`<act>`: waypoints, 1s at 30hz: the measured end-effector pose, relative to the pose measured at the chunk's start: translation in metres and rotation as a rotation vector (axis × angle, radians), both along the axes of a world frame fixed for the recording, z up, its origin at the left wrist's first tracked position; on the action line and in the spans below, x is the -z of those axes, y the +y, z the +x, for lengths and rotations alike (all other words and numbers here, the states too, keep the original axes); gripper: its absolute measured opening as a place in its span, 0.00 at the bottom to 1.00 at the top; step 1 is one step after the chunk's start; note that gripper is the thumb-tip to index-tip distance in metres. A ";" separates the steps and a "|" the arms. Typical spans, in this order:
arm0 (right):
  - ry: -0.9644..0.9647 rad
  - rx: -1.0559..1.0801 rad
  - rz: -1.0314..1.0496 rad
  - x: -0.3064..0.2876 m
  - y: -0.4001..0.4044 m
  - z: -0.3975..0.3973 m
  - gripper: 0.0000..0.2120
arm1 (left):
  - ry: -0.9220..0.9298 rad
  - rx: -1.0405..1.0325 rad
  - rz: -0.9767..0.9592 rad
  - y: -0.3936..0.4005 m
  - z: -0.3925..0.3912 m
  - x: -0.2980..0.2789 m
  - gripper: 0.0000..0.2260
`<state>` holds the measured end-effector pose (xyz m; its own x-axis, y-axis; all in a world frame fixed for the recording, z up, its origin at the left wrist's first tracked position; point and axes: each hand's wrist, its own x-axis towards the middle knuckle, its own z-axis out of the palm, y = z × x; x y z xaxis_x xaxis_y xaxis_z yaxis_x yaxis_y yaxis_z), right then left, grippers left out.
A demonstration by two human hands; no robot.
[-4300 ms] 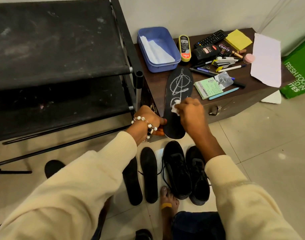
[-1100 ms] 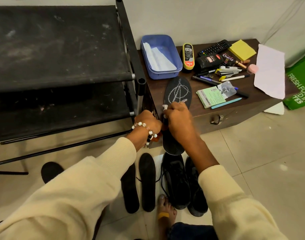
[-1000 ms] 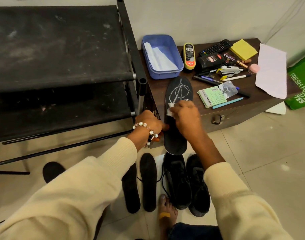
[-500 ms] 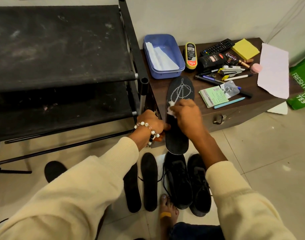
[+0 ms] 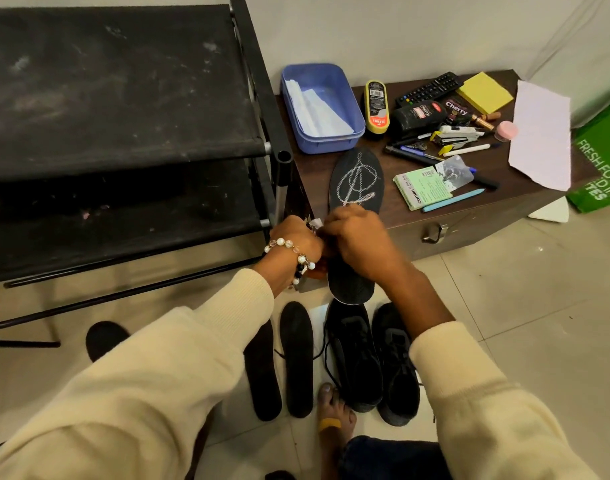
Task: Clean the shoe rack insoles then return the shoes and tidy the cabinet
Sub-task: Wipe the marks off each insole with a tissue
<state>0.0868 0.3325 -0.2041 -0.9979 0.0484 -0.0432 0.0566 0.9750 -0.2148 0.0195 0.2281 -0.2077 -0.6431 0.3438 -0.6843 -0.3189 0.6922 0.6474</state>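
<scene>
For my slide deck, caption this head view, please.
Both hands meet at a small white wipe over the chalk-marked insole on the cabinet.

Soft even light, wide-angle edge warping

both hands [image 5: 357, 242] curled, knuckles up, fingertips meeting.

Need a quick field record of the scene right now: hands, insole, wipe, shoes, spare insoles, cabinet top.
left hand: grips insole edge
right hand: pinches wipe over insole
insole: on cabinet, heel overhanging, white scribble on toe half
shoes: black pair on floor
spare insoles: two on floor, left of shoes
cabinet top: blue tub, polish, remote, pens, paper
</scene>
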 end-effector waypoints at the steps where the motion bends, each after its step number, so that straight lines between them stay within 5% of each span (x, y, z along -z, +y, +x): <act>1: -0.009 0.003 -0.012 -0.003 0.007 0.002 0.13 | -0.042 -0.001 0.033 -0.001 0.001 -0.001 0.10; 7: 0.006 0.346 0.048 -0.003 0.036 0.009 0.14 | -0.108 0.038 0.066 -0.003 0.001 -0.007 0.11; 13: 0.034 0.371 -0.034 -0.001 0.023 0.010 0.12 | -0.224 0.250 -0.077 -0.007 -0.002 -0.018 0.08; 16: -0.004 0.326 -0.030 -0.004 0.021 0.013 0.13 | 0.186 0.401 -0.243 -0.007 -0.001 -0.015 0.14; 19: -0.017 0.325 -0.042 -0.006 0.020 0.013 0.13 | 0.652 0.321 -0.233 -0.005 0.008 -0.012 0.16; 25: -0.073 0.276 -0.071 -0.011 0.028 0.013 0.12 | 0.774 0.382 -0.165 0.002 0.010 0.006 0.17; 30: 0.059 0.518 -0.076 -0.005 0.039 0.005 0.12 | 0.696 0.345 -0.065 0.000 0.003 0.007 0.17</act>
<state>0.0921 0.3720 -0.1996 -0.8446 0.5352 -0.0101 0.5129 0.8038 -0.3014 0.0227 0.2277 -0.2147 -0.7961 0.5752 -0.1878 0.3862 0.7219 0.5743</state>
